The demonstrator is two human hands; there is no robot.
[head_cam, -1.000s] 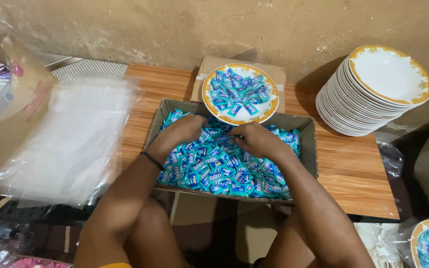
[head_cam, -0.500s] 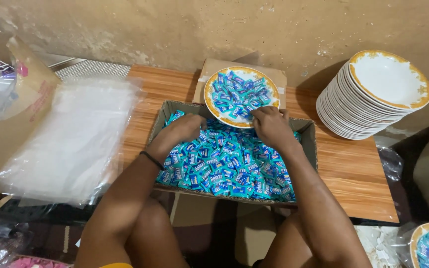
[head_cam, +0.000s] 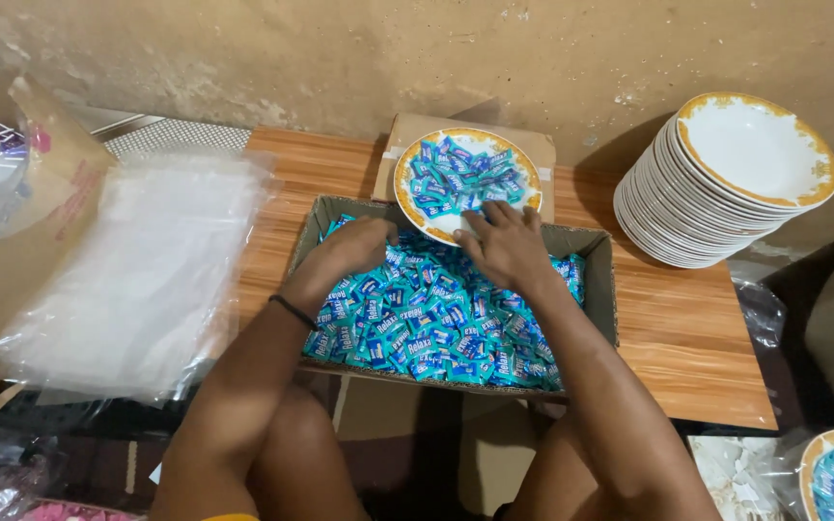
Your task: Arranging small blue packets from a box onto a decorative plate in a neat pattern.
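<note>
Cardboard box (head_cam: 598, 280) of blue sweets (head_cam: 436, 318), plate (head_cam: 407, 188) holding more

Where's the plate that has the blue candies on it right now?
In the head view, the candy-filled plate sits just above centre, resting on the far edge of the cardboard box of blue wrapped candies, with the right hand touching its near rim.

Dim warm light, soft shadows
</note>
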